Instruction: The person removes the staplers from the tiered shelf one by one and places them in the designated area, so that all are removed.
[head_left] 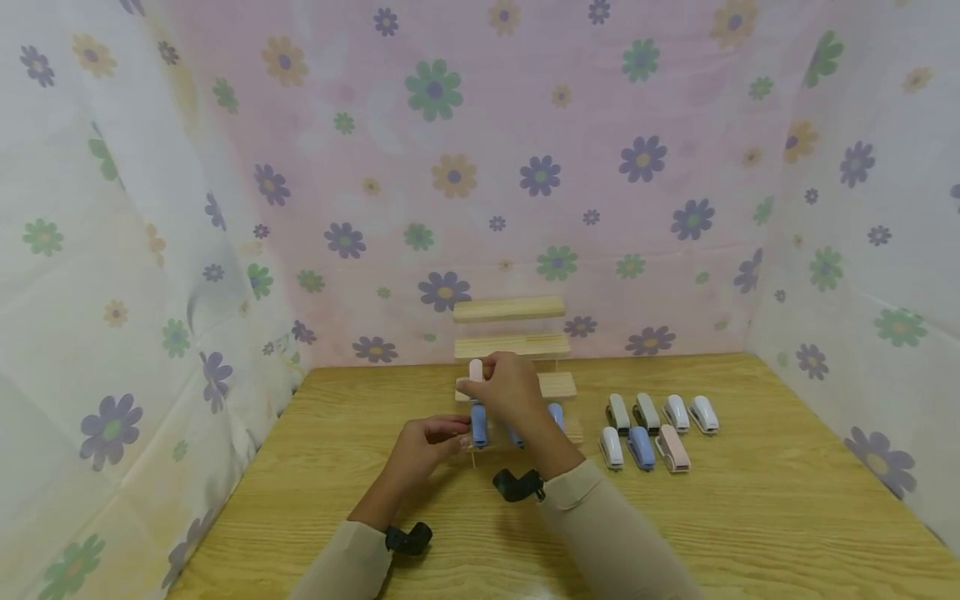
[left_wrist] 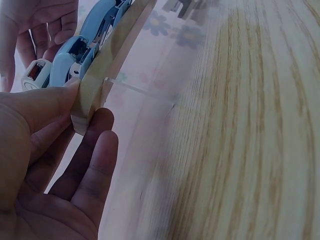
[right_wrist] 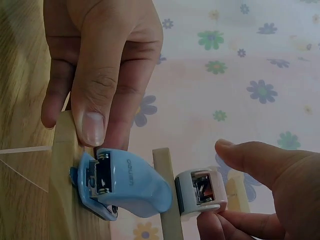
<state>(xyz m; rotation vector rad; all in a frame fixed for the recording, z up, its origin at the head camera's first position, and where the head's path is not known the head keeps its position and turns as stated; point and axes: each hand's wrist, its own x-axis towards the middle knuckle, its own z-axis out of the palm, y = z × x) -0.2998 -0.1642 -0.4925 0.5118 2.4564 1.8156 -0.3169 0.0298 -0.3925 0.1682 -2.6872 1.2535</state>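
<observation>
Head view, lower centre: one wooden rack (head_left: 509,310), whose lowest slat (head_left: 574,437) your left hand (head_left: 422,454) is pinching, and one pale pink stapler (head_left: 476,368), around which your right hand (head_left: 517,393) is curving loosely, thumb standing apart.

The blue stapler (right_wrist: 142,192) is showing glossy plastic, the rack (head_left: 510,311) smooth matt wood, the backdrop (head_left: 495,183) creased cloth.

Two grey staplers (head_left: 618,413) and two white staplers (head_left: 677,413) are sitting in a back row on a wood-grain table (head_left: 750,508), while a white stapler (head_left: 611,448), a blue stapler (head_left: 641,447) and a pink stapler (head_left: 673,449) are lining up in front. Alongside, a tiered wooden rack (head_left: 510,347) is standing, blue staplers (head_left: 479,425) resting on its lowest step (head_left: 575,434).
</observation>
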